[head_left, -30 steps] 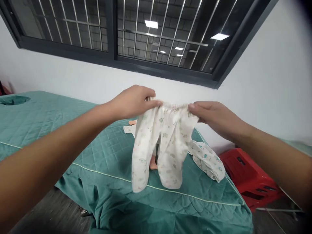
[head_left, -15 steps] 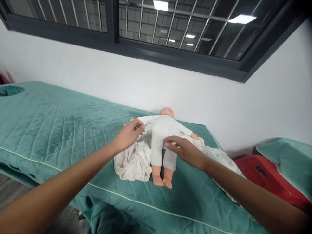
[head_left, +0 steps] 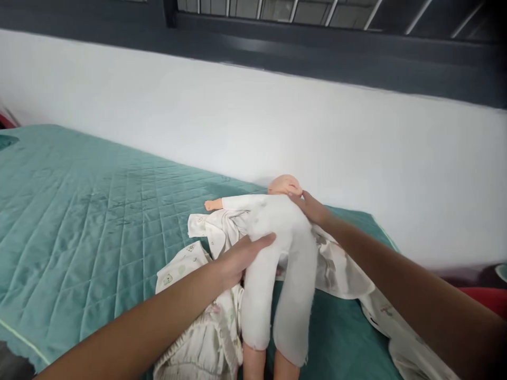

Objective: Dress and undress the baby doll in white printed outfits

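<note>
A baby doll (head_left: 283,227) with a white cloth body lies on its back, its bare head toward the wall and its feet toward me. My left hand (head_left: 243,256) grips the doll at the hip, thumb on top and fingers hidden beneath. At the doll's neck and shoulder, my right hand (head_left: 311,208) holds on, with part of its fingers behind the body. Printed white baby clothes (head_left: 202,332) lie bunched beside the doll's legs on the left. Another pale garment (head_left: 343,266) is spread partly under the doll and out to the right.
All this rests on a green quilted bed cover (head_left: 119,221). Behind the bed rises a white wall (head_left: 178,111), with a dark window frame (head_left: 257,47) and metal bars above. Something red (head_left: 485,298) shows at the right edge.
Both hands have come down onto the doll from above it, the left to its hip and the right to its neck and shoulder. The view has moved closer.
</note>
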Tool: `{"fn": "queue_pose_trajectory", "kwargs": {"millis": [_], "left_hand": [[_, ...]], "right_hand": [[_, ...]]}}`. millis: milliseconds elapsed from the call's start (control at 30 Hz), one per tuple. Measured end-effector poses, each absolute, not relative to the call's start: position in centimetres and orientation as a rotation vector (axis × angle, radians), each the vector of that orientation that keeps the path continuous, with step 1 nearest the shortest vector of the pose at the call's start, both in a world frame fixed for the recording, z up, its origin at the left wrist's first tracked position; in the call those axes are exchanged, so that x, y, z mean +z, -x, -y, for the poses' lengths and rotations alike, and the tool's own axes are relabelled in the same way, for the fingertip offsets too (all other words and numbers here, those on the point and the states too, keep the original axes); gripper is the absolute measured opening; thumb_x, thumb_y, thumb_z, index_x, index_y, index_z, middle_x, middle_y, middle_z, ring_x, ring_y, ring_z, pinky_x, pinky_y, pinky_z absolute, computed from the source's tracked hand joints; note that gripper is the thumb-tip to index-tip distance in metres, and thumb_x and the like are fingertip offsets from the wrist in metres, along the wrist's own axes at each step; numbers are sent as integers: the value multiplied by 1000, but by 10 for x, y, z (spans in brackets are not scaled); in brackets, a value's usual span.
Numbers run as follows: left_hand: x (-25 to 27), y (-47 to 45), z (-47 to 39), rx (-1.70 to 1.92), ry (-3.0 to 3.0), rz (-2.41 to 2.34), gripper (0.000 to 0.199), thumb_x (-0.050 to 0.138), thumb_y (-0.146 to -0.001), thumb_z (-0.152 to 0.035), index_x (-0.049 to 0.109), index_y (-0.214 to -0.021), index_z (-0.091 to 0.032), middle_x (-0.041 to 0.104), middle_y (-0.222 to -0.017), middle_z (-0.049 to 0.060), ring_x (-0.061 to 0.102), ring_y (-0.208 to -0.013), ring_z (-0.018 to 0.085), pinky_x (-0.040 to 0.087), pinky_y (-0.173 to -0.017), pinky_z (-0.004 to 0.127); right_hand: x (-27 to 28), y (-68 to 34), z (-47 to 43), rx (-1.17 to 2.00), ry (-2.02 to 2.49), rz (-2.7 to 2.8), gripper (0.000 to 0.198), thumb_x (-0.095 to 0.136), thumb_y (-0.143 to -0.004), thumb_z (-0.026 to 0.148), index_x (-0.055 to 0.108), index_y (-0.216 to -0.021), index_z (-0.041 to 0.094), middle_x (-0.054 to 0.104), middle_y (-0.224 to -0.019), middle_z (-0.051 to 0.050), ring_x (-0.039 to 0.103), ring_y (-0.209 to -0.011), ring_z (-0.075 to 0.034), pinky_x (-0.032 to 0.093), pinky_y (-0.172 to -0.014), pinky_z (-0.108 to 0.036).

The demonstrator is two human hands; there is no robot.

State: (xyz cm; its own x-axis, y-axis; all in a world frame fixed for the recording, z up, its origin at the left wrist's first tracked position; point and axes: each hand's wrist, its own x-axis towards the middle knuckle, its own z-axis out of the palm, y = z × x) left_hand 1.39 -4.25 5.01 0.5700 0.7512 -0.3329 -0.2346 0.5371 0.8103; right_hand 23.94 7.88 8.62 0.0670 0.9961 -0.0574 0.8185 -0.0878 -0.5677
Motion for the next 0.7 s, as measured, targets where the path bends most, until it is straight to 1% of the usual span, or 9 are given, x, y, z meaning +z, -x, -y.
{"fn": "queue_pose_trajectory", "kwargs": {"millis": [33, 100, 167, 233, 367, 500, 567, 700], "left_hand": [[52, -16, 39, 663, -793, -729, 75, 64, -70, -66, 56, -128, -20, 69, -114, 15, 66, -100, 35, 58, -81, 43], [59, -13, 30, 676, -811, -702, 76, 62, -72, -66, 54, -131, -19, 69, -115, 15, 66, -101, 34, 58, -82, 43], [69, 0, 21, 676, -853, -684, 75, 60, -74, -66, 53, -132, -19, 69, -115, 15, 65, -102, 33, 59, -81, 43], [79, 22, 11, 676, -902, -692, 72, 60, -75, -65, 56, -130, -18, 69, -113, 15, 65, -101, 33, 59, -80, 43], [87, 87, 0, 701, -1020, -832, 63, 56, -78, -66, 65, -114, -16, 72, -100, 16, 68, -91, 32, 59, -74, 44], [81, 152, -2, 761, -1117, -1026, 59, 51, -80, -68, 69, -100, -16, 73, -89, 15, 69, -81, 31, 57, -68, 44], [77, 180, -6, 784, -1119, -1101, 58, 52, -79, -68, 70, -97, -16, 73, -86, 15, 69, -78, 31, 57, -66, 44], [68, 229, -19, 883, -1103, -1245, 56, 60, -72, -66, 72, -93, -15, 73, -80, 15, 69, -74, 32, 56, -65, 45]], "right_hand": [[88, -239, -84, 650, 1941, 1808, 74, 46, -82, 74, 55, -129, 17, 64, -126, -17, 59, -117, -37, 46, -102, -46], [93, -237, -92, 717, 1910, 1802, 68, 48, -82, 73, 62, -119, 18, 68, -121, -15, 62, -112, -35, 49, -96, -43], [99, -232, -100, 757, 1895, 1768, 69, 51, -80, 73, 62, -119, 17, 68, -120, -16, 62, -110, -35, 51, -92, -44], [103, -221, -109, 749, 1897, 1728, 73, 55, -77, 74, 60, -122, 16, 66, -123, -19, 62, -111, -36, 52, -90, -45], [101, -173, -132, 806, 1823, 1721, 77, 58, -74, 74, 58, -124, 16, 64, -126, -20, 63, -107, -35, 54, -86, -46], [94, -105, -155, 1003, 1698, 1788, 76, 63, -71, 71, 59, -122, 15, 67, -119, -19, 66, -100, -32, 57, -80, -45], [92, -72, -165, 1060, 1636, 1844, 70, 65, -71, 68, 62, -118, 16, 69, -115, -17, 66, -99, -33, 58, -80, -45], [88, -13, -181, 1080, 1467, 1959, 56, 66, -74, 63, 64, -112, 22, 71, -111, -13, 65, -103, -34, 57, -82, -47]]}}
